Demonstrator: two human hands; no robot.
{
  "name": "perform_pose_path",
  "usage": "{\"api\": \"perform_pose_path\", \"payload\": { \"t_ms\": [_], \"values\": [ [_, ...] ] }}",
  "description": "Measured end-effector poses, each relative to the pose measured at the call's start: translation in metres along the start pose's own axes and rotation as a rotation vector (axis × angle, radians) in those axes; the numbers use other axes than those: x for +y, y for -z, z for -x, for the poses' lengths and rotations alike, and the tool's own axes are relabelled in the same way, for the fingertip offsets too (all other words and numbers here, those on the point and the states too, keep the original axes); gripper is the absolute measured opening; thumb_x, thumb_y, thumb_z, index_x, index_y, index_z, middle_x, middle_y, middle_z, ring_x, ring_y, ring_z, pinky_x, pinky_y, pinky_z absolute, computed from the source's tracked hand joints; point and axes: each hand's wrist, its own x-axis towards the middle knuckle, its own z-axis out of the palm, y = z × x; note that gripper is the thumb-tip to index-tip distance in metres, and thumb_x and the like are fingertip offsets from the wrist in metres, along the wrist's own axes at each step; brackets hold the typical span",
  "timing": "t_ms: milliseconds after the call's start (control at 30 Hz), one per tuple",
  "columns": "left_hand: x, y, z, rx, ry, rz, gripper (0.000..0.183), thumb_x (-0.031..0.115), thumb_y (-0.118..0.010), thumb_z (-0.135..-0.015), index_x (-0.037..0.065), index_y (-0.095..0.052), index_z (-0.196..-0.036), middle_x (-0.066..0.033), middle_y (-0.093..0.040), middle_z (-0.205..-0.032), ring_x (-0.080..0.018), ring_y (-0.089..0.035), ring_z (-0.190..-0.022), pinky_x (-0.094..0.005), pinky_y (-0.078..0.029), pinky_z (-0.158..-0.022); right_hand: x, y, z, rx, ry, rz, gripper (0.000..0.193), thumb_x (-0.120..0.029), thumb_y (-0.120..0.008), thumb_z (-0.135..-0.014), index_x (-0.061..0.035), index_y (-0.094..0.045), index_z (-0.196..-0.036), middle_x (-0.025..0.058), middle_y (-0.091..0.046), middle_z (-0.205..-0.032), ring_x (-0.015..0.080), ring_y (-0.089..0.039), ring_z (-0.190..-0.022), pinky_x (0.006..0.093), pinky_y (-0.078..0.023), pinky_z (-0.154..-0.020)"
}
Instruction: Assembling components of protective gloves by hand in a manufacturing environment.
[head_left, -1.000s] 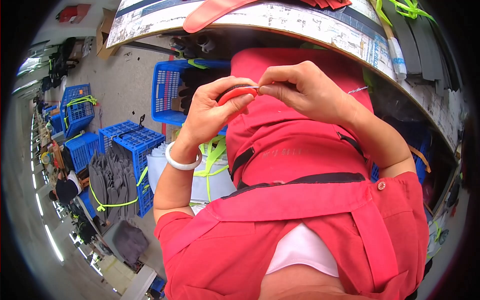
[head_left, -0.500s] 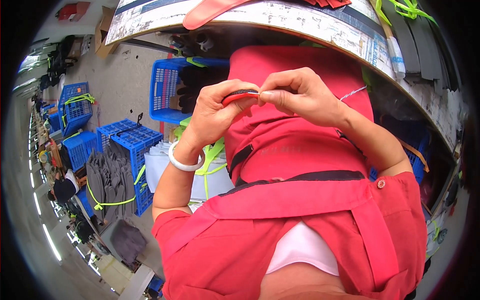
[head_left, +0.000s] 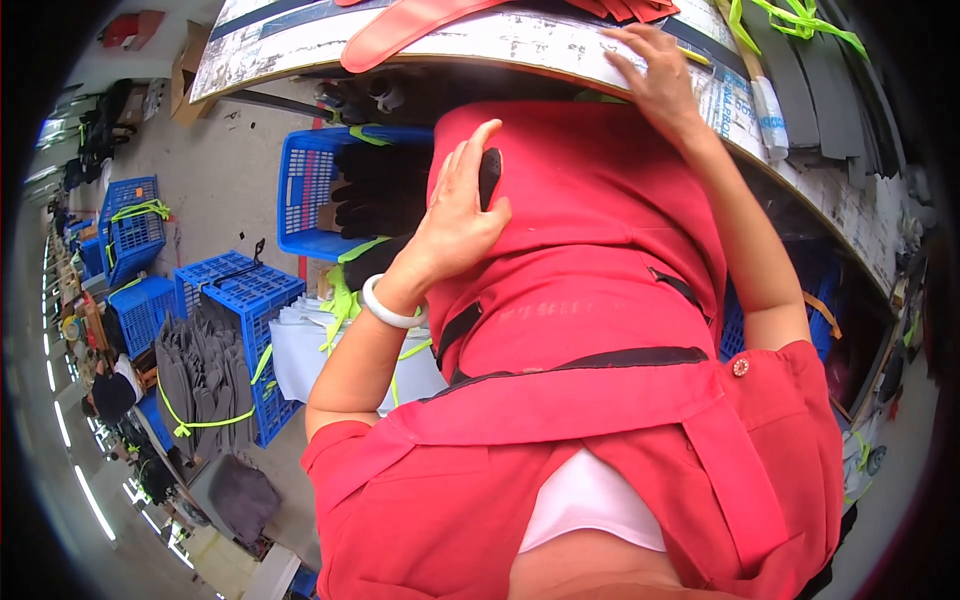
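My left hand is over my apron with its fingers straight, keeping a dark flat piece between palm and thumb; most of the piece is hidden. At the edge of the worktable is my right hand, palm down with fingers apart and nothing seen in them. Just beyond those fingers, a stack of red strips lies on the tabletop. Beside the hand is a thin yellow stick-like thing. A longer, rounded red strip extends to the left of the stack.
Below the table at left stands a blue crate holding black pieces. Further left are a blue crate, grey strips tied with yellow-green ribbon, and white sheets. Grey panels rest at the table's right.
My right hand has left the piece and moved up and right to the table edge, its fingers now apart. My left hand has lowered slightly and straightened its fingers, still keeping the piece.
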Motion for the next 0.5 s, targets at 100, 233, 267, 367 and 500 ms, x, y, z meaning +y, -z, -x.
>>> {"api": "perform_pose_path", "payload": {
  "t_ms": [100, 233, 267, 367, 500],
  "values": [
    [-0.002, -0.016, -0.011, 0.104, -0.006, -0.223, 0.082, 0.005, -0.066, -0.075, 0.005, -0.026, -0.147, -0.0196, -0.050, -0.123, -0.0370, -0.045, -0.120, -0.0423, -0.033, -0.107, -0.106, 0.006, 0.009, -0.500, -0.447, -0.634, 0.024, -0.025, -0.062, -0.092, -0.0045, -0.069, -0.103, 0.0143, -0.069, -0.097, 0.0295, -0.065, -0.085, 0.0361, -0.051, -0.078],
    [-0.005, -0.001, -0.020, -0.048, -0.005, 0.050, 0.075, 0.014, -0.077, -0.075, 0.001, -0.041, -0.139, -0.0142, -0.059, -0.121, -0.0193, -0.058, -0.106, -0.0341, -0.047, -0.090, -0.115, -0.010, 0.026, -0.685, -0.491, -1.014, 0.028, -0.022, -0.060, -0.095, 0.0004, -0.063, -0.111, 0.0043, -0.066, -0.093, 0.0100, -0.060, -0.080, 0.0258, -0.051, -0.069],
    [-0.009, 0.011, -0.024, -0.197, 0.186, 0.266, 0.063, 0.015, -0.077, -0.076, -0.001, -0.050, -0.130, -0.0117, -0.062, -0.112, -0.0164, -0.060, -0.098, -0.0316, -0.048, -0.086, -0.101, -0.019, 0.031, -0.641, -0.428, -1.066, 0.028, -0.020, -0.060, -0.095, 0.0009, -0.061, -0.113, 0.0027, -0.065, -0.093, 0.0086, -0.059, -0.081, 0.0254, -0.051, -0.069],
    [-0.018, 0.021, -0.017, -0.264, 0.398, 0.435, 0.024, 0.012, -0.075, -0.080, -0.002, -0.068, -0.098, 0.0005, -0.066, -0.081, -0.0058, -0.058, -0.073, -0.0223, -0.049, -0.069, -0.110, -0.014, 0.026, -0.716, -0.478, -0.875, 0.026, -0.023, -0.057, -0.097, 0.0006, -0.064, -0.103, 0.0027, -0.064, -0.079, 0.0077, -0.059, -0.070, 0.0237, -0.049, -0.061],
    [-0.025, 0.007, -0.010, -0.181, 0.437, 0.609, 0.019, 0.010, -0.077, -0.080, 0.000, -0.068, -0.093, 0.0009, -0.066, -0.081, -0.0048, -0.057, -0.070, -0.0220, -0.047, -0.064, -0.107, -0.030, 0.022, -0.548, -0.663, -0.880, 0.038, -0.035, -0.052, -0.098, 0.0002, -0.064, -0.087, 0.0043, -0.060, -0.059, 0.0113, -0.055, -0.049, 0.0267, -0.047, -0.048]
  ]
}}
